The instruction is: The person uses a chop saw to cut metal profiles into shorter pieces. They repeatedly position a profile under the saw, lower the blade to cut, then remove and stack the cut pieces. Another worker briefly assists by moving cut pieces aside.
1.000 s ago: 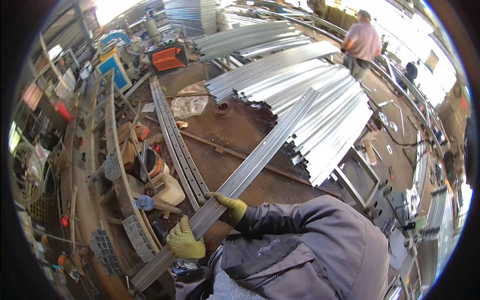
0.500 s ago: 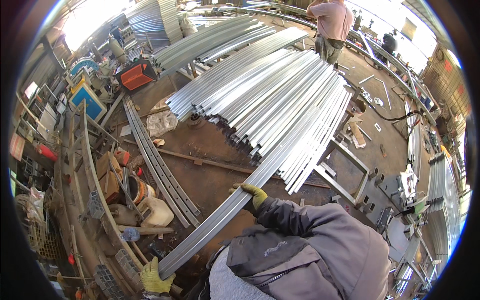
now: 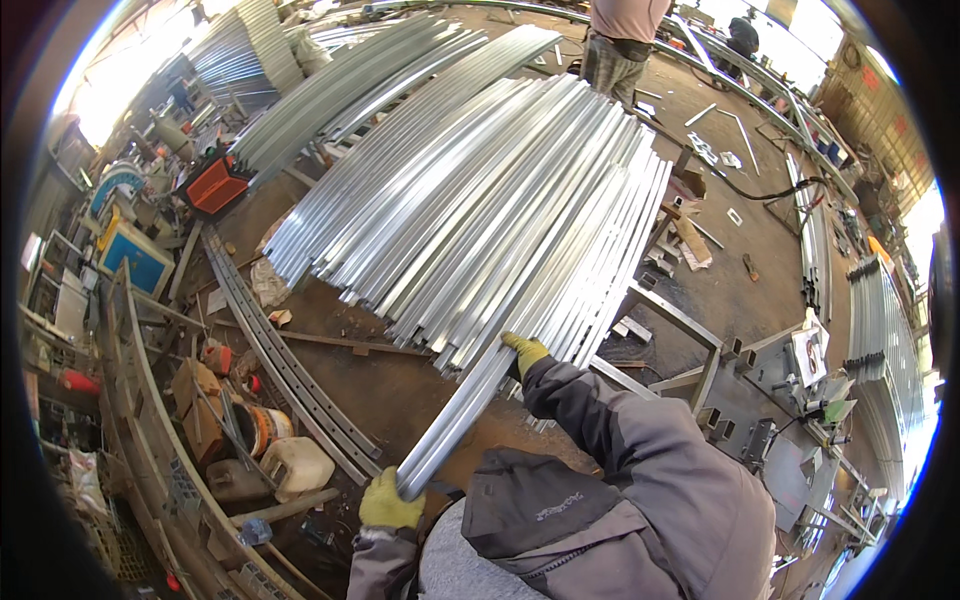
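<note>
My left hand (image 3: 392, 500), in a yellow work glove, is closed round the near end of a long silvery metal profile (image 3: 455, 428). Grooves run along the length of this profile, which slants away from me to the right. Farther up it, my right hand (image 3: 525, 354), gloved in the same yellow, grips its right edge; some of those fingers are hidden. Beyond my right hand the profile lies over a wide stack of similar metal profiles (image 3: 440, 215), and I cannot make out its far end among them.
Perforated rails (image 3: 290, 355) lie on the floor to the left, near a white plastic jerrycan (image 3: 298, 468) and an orange-and-black machine (image 3: 212, 182). At right stands a metal frame (image 3: 690, 325) beside a steel worktable (image 3: 765, 385). Another person (image 3: 620, 45) stands beyond the stack.
The profile has slid away from me, farther over the stack. My left hand has moved forward and right with its near end. My right hand has gone forward a little. The view has shifted too.
</note>
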Motion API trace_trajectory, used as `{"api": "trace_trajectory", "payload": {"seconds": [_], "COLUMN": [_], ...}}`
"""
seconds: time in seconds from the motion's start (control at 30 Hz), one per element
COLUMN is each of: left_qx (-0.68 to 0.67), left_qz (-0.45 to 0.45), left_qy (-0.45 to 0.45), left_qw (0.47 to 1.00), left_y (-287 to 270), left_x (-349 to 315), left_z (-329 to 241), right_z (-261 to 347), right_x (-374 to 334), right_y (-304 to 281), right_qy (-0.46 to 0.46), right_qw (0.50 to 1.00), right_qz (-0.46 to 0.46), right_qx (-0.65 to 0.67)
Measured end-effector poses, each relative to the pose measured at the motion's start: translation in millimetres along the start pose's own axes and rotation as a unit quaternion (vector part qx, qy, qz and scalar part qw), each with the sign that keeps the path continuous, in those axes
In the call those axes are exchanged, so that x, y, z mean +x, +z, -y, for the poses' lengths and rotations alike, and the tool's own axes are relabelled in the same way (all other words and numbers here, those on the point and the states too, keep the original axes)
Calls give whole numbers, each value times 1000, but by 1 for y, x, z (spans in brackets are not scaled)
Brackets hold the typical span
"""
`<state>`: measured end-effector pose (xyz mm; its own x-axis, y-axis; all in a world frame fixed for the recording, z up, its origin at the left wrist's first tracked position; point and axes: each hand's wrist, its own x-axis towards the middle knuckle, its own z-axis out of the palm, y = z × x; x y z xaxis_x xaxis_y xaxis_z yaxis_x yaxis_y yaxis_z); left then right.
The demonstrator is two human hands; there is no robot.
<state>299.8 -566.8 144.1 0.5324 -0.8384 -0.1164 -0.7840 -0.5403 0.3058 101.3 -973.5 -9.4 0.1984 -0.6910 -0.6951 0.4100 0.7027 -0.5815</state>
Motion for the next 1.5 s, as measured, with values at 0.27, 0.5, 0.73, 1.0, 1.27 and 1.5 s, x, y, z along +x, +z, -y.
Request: {"api": "trace_trajectory", "payload": {"seconds": [0.27, 0.5, 0.73, 1.0, 1.27, 1.5], "left_qx": [-125, -229, -335, -225, -111, -9], "left_qz": [127, 30, -108, -277, -274, -376], "left_qy": [-16, 156, -115, -487, -857, -883], "left_qw": [984, 960, 929, 798, 421, 281], "left_y": [64, 80, 54, 147, 248, 305], "left_x": [168, 158, -51, -431, -669, -887], "left_z": [-156, -123, 77, 19, -167, -139], "right_z": [26, 70, 49, -31, -265, -440], "right_x": [-2, 40, 39, -2, -228, -390], "right_y": [-15, -37, -29, 131, 226, 115], "right_qy": [-251, -261, -300, -381, -255, -59], "right_qw": [892, 786, 764, 803, 677, 548], "right_qz": [-66, -104, -121, 201, 582, 701], "right_qx": [-369, -550, -559, -411, -371, -453]}}
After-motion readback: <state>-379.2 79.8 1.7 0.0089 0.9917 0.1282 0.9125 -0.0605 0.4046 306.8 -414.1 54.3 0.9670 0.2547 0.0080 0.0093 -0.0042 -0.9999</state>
